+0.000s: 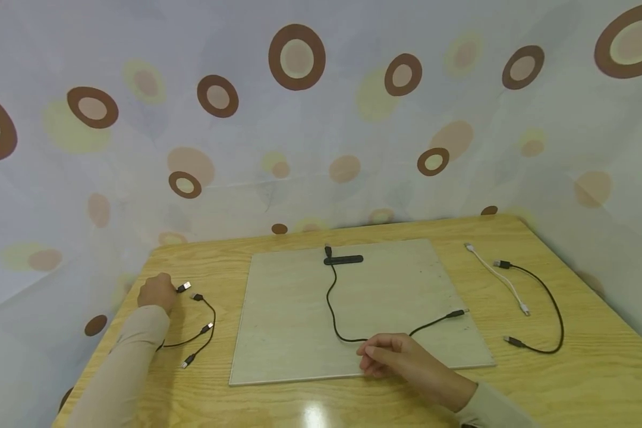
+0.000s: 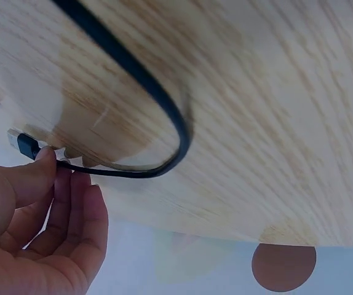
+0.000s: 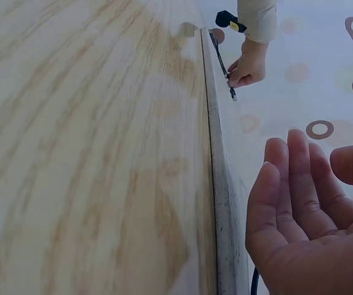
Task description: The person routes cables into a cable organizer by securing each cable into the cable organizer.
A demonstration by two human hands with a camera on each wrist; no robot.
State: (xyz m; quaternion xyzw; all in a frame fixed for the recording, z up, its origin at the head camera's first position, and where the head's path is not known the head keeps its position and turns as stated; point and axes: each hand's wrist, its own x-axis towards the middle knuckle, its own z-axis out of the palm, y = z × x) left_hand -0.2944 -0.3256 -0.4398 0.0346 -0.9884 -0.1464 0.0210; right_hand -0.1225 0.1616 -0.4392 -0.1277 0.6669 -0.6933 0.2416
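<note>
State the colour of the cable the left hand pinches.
The cable is black; it shows best in the left wrist view.

Board (image 1: 289, 309) sits ctr of table (image 1: 208, 404), middle cable (image 1: 328, 295) on it, crossing the strip (image 1: 349, 260) nr back edge; R hand (image 1: 406, 365) over front edge. Out R: inner cable (image 1: 495, 273), then outer cable (image 1: 562, 321). Over L: loose cable (image 1: 214, 321), then L hand (image 1: 157, 291) w/ held cable (image 2: 183, 138). Cloth (image 1: 321, 131) behind.

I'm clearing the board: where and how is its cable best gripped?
Probably by the right plug, pinched from above, coming from the right: it's straight, thicker than the cord and uncovered, while the right hand hides part of the cord.
</note>
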